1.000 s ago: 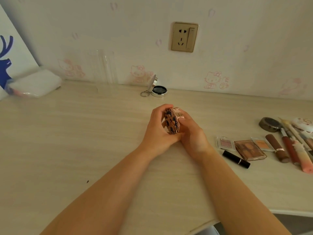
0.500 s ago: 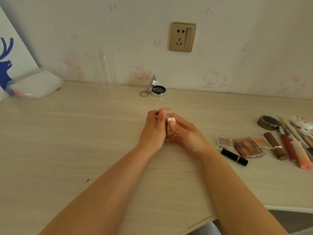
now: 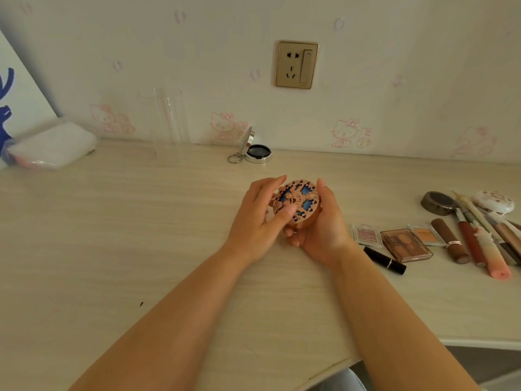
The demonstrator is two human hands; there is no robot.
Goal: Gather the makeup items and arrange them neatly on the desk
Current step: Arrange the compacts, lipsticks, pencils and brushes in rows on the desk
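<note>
I see both hands meeting over the middle of a pale wood-grain desk (image 3: pixel 112 249), holding a round compact (image 3: pixel 297 200) between them. The compact has a rose-gold lid with blue cut-out shapes, and its patterned face is turned up toward me. My left hand (image 3: pixel 258 221) curls around the compact's left edge, with the thumb pressed on the lid. My right hand (image 3: pixel 324 230) cups it from below and from the right, fingers wrapped under it. Beyond the compact, near the wall, a small silver tin (image 3: pixel 258 153) stands open with its lid tilted up and a key ring beside it. A wall socket (image 3: pixel 297 64) is mounted above the tin. To the right of the compact lies a row of makeup: a small pink palette (image 3: pixel 366 235), a black lipstick (image 3: pixel 384 260), a brown palette (image 3: pixel 406 245), an orange palette (image 3: pixel 425 235), a brown tube (image 3: pixel 449 240) and several pencils and glosses I cannot tell apart. Far to the compact's left sits a white pouch (image 3: pixel 53 145).
</note>
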